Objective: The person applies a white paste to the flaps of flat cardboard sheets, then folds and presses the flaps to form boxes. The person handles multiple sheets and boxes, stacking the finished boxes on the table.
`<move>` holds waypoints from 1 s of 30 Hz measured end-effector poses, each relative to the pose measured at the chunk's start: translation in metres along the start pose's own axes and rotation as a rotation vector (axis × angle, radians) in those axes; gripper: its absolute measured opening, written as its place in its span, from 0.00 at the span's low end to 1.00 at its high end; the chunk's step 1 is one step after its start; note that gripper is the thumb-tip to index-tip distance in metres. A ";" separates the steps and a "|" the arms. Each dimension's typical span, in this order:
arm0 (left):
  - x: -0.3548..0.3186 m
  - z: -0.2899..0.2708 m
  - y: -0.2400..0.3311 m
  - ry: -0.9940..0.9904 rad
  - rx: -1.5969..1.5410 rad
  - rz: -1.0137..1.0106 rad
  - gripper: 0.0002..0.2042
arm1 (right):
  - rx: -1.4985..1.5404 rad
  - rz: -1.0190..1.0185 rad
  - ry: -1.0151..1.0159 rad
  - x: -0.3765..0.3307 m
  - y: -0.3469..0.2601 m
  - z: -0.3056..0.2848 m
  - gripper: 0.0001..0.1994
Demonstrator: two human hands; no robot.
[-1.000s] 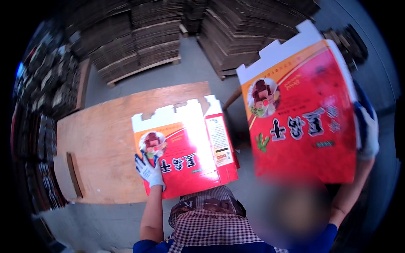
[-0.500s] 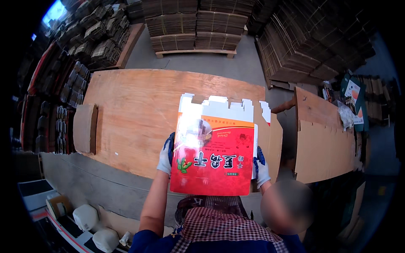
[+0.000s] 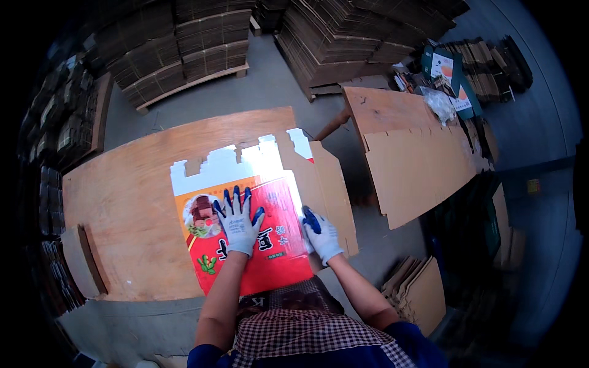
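— While the left hand presses flat, fingers spread, where's the red printed carton?

— On the wooden table (near edge); right hand grips its right flap.

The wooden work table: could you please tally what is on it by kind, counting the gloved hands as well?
Red printed carton blank, lying flat: 1
Plain brown cardboard flap at its right side: 1
Gloved hands pressing on the blank, left hand and right hand: 2
Small wooden board at the table's left edge: 1
Total: 5
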State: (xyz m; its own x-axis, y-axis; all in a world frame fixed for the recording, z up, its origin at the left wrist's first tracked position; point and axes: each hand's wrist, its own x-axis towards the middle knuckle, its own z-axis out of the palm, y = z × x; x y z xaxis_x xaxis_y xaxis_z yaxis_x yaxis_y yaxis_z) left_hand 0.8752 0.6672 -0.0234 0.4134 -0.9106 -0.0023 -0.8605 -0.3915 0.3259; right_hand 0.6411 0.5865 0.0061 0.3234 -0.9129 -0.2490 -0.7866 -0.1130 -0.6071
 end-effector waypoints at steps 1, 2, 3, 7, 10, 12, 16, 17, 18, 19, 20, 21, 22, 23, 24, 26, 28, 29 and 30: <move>0.000 0.006 -0.003 -0.005 0.013 -0.006 0.37 | -0.029 -0.032 0.066 0.004 0.015 -0.010 0.26; 0.000 0.010 -0.006 -0.008 0.027 -0.016 0.37 | -0.059 -0.068 0.129 0.009 0.028 -0.022 0.25; -0.001 0.011 -0.008 -0.021 0.018 -0.029 0.36 | -0.124 -0.083 0.292 0.018 0.034 -0.038 0.26; 0.004 0.011 0.004 -0.031 0.021 -0.013 0.36 | 0.292 0.335 0.225 0.058 0.119 -0.068 0.25; 0.002 0.009 -0.005 -0.054 0.037 -0.047 0.36 | 0.528 0.214 0.161 0.065 0.114 -0.076 0.19; 0.002 0.008 -0.006 -0.043 0.039 -0.057 0.36 | 0.525 0.058 0.031 0.060 0.074 -0.089 0.16; 0.003 0.009 -0.002 -0.038 0.033 -0.057 0.36 | -0.007 -0.406 0.030 0.069 0.007 -0.059 0.12; 0.004 0.010 -0.002 -0.017 0.033 -0.059 0.35 | -0.077 -0.464 0.047 0.079 -0.003 -0.046 0.11; 0.005 0.011 -0.001 -0.024 0.020 -0.063 0.36 | -0.103 -0.525 0.060 0.090 -0.009 -0.035 0.13; 0.007 0.011 0.001 -0.031 0.008 -0.063 0.36 | -0.085 -0.536 0.067 0.103 -0.010 -0.021 0.17; 0.007 0.011 0.003 -0.038 -0.004 -0.062 0.36 | -0.067 -0.545 0.076 0.113 -0.011 -0.009 0.20; 0.007 0.010 0.003 -0.044 0.000 -0.070 0.36 | -0.153 -0.576 0.078 0.121 -0.018 0.000 0.23; 0.007 0.010 0.002 -0.050 0.004 -0.075 0.36 | -0.240 -0.606 0.081 0.126 -0.022 0.006 0.26; 0.007 0.010 0.002 -0.056 0.007 -0.077 0.36 | -0.388 -0.591 0.009 0.127 -0.016 0.013 0.28; 0.006 0.009 0.001 -0.055 0.002 -0.082 0.36 | -0.342 -0.581 0.000 0.126 -0.014 0.016 0.28; 0.006 0.010 -0.001 -0.053 -0.008 -0.085 0.36 | -0.250 -0.556 -0.015 0.125 -0.011 0.021 0.28; 0.006 0.010 0.000 -0.046 -0.010 -0.084 0.36 | -0.206 -0.556 -0.027 0.127 -0.009 0.020 0.28; 0.006 0.010 0.000 -0.042 -0.012 -0.083 0.36 | -0.191 -0.549 -0.032 0.127 -0.009 0.020 0.28; 0.006 0.010 0.000 -0.042 -0.010 -0.082 0.36 | -0.175 -0.543 -0.036 0.127 -0.008 0.021 0.28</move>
State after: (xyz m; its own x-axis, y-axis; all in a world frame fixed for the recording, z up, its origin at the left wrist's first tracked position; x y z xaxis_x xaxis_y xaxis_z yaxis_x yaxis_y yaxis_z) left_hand 0.8746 0.6601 -0.0330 0.4693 -0.8803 -0.0693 -0.8212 -0.4640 0.3322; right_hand 0.6995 0.4795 -0.0360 0.7207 -0.6923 0.0367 -0.5768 -0.6283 -0.5221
